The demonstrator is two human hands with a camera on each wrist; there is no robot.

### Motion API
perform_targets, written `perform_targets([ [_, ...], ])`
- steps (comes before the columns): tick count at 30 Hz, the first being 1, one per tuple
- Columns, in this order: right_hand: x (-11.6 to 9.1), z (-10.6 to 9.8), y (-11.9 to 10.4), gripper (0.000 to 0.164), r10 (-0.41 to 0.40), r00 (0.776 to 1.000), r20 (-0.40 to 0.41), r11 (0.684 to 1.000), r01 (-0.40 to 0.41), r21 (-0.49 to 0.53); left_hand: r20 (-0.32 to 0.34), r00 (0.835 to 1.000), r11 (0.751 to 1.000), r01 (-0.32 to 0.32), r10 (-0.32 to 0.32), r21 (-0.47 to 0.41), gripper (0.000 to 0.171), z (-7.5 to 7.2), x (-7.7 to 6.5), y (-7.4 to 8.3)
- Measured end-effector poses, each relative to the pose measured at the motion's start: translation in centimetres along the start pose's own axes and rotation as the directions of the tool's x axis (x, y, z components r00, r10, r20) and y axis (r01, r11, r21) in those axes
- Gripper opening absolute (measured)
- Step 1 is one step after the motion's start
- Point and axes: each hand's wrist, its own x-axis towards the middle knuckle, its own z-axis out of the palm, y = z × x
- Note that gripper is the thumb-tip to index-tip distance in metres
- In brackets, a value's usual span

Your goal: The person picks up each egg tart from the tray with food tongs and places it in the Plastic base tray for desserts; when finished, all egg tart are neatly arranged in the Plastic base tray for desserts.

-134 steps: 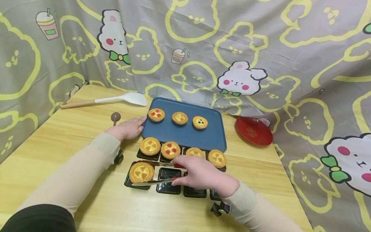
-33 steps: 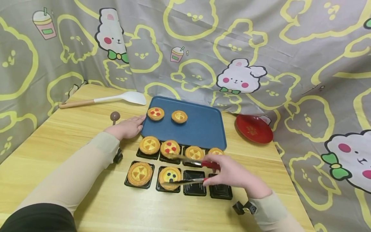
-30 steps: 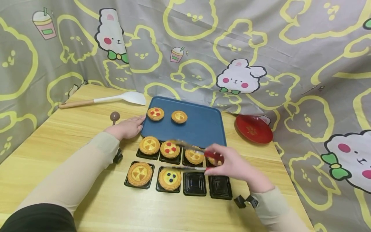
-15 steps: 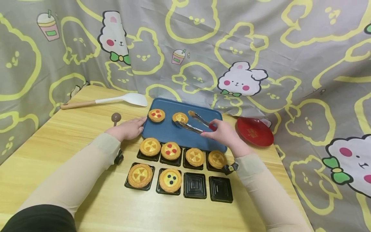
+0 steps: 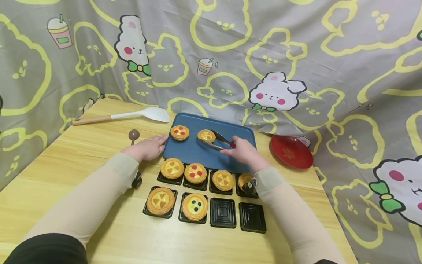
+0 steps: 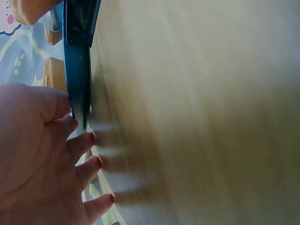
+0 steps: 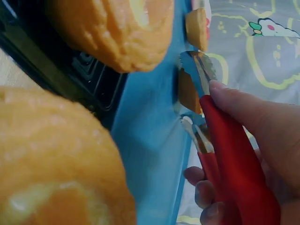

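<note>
My right hand [image 5: 242,149] grips red-handled tongs [image 7: 234,154] over the blue tray [image 5: 184,154]. The tongs' two arms lie on either side of a plain egg tart [image 5: 206,135] in the tray. To its left sits a tart with red toppings [image 5: 179,132]. My left hand [image 5: 148,147] rests at the tray's left edge; in the left wrist view its thumb and index finger meet the rim and the other fingertips touch the table. In front of the tray, tarts sit in black square holders, among them a blueberry-topped tart [image 5: 195,207].
Two black holders at the front right, the nearer-middle holder [image 5: 223,212] and the end holder [image 5: 252,217], show their ridged bottoms. A white spatula [image 5: 155,114] with a wooden handle lies back left, near a small brown round-headed stick [image 5: 133,135]. A red plate [image 5: 291,152] stands right of the tray.
The blueberry tart went from the blue tray into a front holder and was released. The right hand then carried the opened tongs back over the tray, round the plain tart. The left hand stayed put.
</note>
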Motion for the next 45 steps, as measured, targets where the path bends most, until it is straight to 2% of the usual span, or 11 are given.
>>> perform_targets([
  [9, 0.2, 0.6, 0.6, 0.049, -0.089, 0.993, -0.078, 0.994, 0.083, -0.071, 0.002, 1.0, 1.0, -0.001, 0.001, 0.011, 0.059, 0.2, 0.3, -0.4],
  [12, -0.3, 0.4, 1.0, 0.045, -0.111, 0.986, -0.12, 0.992, 0.102, -0.081, 0.0, 1.0, 1.0, -0.005, 0.005, 0.012, 0.059, 0.2, 0.4, -0.5],
  [15, -1.4, -0.1, 1.4, 0.042, -0.143, 0.978, -0.153, 0.99, 0.138, -0.041, 0.003, 1.0, 1.0, -0.002, 0.002, 0.014, 0.059, 0.1, 0.3, -0.3],
  [21, -5.5, -2.7, 2.6, 0.042, -0.241, 0.962, -0.127, 0.963, 0.253, 0.091, 0.013, 1.0, 1.0, 0.008, -0.008, 0.03, 0.057, -0.8, -0.5, 1.1],
  [27, -10.7, -4.8, 4.1, 0.04, -0.377, 0.921, -0.097, 0.916, 0.386, 0.111, 0.015, 1.0, 0.999, 0.011, -0.011, 0.037, 0.057, -0.9, -0.5, 1.1],
  [32, -15.1, -5.1, 5.1, 0.037, -0.396, 0.915, -0.078, 0.909, 0.403, 0.106, 0.013, 1.0, 1.0, 0.005, -0.005, 0.029, 0.058, -0.8, -0.4, 1.1],
  [36, -17.8, -4.5, 5.9, 0.036, -0.413, 0.91, -0.048, 0.903, 0.416, 0.106, 0.014, 1.0, 0.999, 0.008, -0.009, 0.032, 0.058, -0.6, -0.2, 0.8],
  [39, -19.3, -3.8, 6.4, 0.033, -0.42, 0.907, -0.028, 0.901, 0.42, 0.111, 0.017, 1.0, 1.0, 0.004, -0.005, 0.03, 0.058, -0.4, 0.0, 0.5],
  [45, -21.1, -2.1, 6.9, 0.036, -0.371, 0.927, 0.053, 0.92, 0.359, 0.157, 0.002, 1.0, 1.0, -0.013, 0.013, 0.023, 0.058, -0.7, -0.3, 0.9],
])
